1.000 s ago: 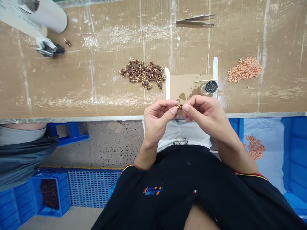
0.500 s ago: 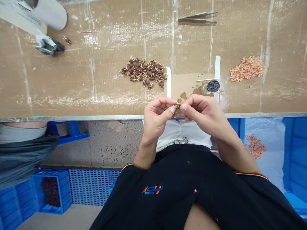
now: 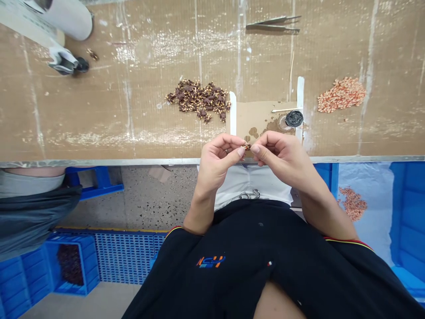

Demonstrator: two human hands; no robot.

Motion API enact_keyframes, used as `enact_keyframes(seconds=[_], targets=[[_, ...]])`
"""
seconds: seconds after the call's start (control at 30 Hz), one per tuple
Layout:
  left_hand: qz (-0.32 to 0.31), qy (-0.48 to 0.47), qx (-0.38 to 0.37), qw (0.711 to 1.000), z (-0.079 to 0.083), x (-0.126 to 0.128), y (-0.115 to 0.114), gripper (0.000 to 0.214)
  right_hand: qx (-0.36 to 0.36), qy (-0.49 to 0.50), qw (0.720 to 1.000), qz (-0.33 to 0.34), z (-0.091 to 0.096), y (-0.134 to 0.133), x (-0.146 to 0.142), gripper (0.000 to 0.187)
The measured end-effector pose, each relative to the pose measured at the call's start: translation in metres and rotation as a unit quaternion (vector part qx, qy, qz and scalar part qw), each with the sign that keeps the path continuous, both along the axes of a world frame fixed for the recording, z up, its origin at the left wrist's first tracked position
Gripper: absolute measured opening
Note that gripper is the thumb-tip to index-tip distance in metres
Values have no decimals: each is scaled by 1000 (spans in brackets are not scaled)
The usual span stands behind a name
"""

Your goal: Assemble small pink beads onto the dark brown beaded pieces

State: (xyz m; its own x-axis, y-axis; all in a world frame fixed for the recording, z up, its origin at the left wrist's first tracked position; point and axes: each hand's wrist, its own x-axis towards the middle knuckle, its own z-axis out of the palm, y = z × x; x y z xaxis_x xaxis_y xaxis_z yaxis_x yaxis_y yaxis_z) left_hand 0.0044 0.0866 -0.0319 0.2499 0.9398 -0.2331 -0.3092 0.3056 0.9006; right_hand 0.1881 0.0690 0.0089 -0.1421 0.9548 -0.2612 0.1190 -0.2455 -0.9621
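A small-parts assembly workshop: a cardboard-covered desk (image 3: pixel 99 115) with heaps of brown parts (image 3: pixel 199 98) and orange parts (image 3: pixel 341 94), tweezers (image 3: pixel 272 24), blue plastic crates (image 3: pixel 71 266) on a speckled concrete floor (image 3: pixel 149 199).

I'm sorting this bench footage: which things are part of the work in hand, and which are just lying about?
In use:
left hand
right hand
small brown part pinched between both
pile of dark brown parts

Lying about:
metal tweezers
pile of orange-pink parts
round black cap
white roll

Head view: I look steeply down from close above, workbench (image 3: pixel 99 110) at 12 o'clock, lap at 6 o'clock.
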Motion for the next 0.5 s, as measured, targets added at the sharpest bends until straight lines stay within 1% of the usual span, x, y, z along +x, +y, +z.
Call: enact_keyframes(seconds=[0.17,0.33,0.5], targets=[[-14,22,29,999,-4,-2,1,39,-11,14,1000,17,-3,0,-1,59],[-10,13,17,1000,-8,-2,1,41,-20,28,999,18,-5,2,-1,61],[-26,9,1,1000,-7,-4,1,35,-25,15,999,25,-8,3,1,61]])
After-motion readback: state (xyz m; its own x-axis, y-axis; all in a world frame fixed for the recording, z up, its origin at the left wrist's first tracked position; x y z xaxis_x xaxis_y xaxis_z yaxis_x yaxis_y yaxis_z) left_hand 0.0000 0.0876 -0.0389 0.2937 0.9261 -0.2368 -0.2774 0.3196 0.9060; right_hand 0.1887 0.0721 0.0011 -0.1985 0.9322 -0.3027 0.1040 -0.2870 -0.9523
